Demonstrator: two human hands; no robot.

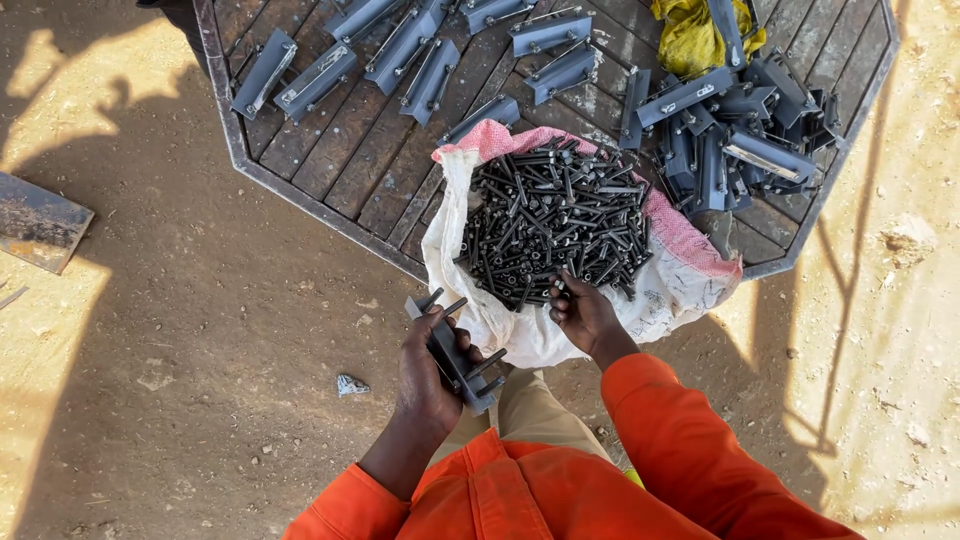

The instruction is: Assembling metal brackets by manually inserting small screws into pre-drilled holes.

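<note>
The left hand [428,375] kept a closed grip on a grey metal bracket [452,352] with bolts already through it, held just beside the white sack [520,335]. The right hand [583,312] pinched at a bolt in the heap of black bolts [553,222]. The sack overhung the desk [340,190] edge; tugging might spill it.

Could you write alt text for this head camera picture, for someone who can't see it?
Seen from above, a person in orange sleeves holds a grey metal bracket with bolts in it in the left hand, while the right hand reaches into a white sack of dark bolts. More grey brackets lie on a wooden platform behind.
</note>
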